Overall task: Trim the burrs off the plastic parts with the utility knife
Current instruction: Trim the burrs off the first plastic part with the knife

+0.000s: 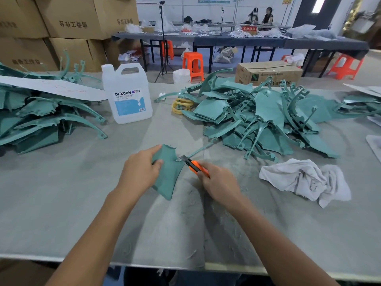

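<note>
Your left grip (140, 170) pinches the teal plastic part (168, 178) by its upper left edge, thumb on the face. The part is held at centre front, low over the surface (82, 203). It looks light, thin and likely to flex, with ragged edges. Hold it close to the cut. The utility knife (193, 165) has its blade against the part's right edge. Your right grip (218, 182) is wrapped round the orange handle. More parts lie in a heap (257, 120) further right.
</note>
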A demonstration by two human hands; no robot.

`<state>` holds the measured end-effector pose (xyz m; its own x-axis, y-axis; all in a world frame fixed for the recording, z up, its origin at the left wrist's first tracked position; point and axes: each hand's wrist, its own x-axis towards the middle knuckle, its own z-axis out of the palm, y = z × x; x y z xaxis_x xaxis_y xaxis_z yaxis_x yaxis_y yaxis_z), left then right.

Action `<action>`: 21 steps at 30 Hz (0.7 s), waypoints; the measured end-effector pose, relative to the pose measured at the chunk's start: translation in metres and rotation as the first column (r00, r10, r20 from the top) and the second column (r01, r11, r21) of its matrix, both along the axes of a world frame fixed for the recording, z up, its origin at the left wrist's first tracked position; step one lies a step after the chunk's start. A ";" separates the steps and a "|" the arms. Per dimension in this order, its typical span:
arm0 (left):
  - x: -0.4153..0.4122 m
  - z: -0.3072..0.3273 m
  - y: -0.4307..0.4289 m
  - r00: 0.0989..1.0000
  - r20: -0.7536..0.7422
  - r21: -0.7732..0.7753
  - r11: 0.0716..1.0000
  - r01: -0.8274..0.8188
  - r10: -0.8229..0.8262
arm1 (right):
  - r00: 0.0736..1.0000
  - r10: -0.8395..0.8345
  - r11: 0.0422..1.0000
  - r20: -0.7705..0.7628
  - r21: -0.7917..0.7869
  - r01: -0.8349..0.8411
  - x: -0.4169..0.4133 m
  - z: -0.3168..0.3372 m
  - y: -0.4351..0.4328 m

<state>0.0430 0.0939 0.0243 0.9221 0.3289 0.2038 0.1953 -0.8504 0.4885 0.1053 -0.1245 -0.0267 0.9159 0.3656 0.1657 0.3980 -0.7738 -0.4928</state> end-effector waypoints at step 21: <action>-0.026 -0.012 0.003 0.993 0.087 -0.157 0.985 -0.069 0.084 | 0.941 -0.001 0.933 0.339 -0.337 0.123 0.005 -0.004 -0.100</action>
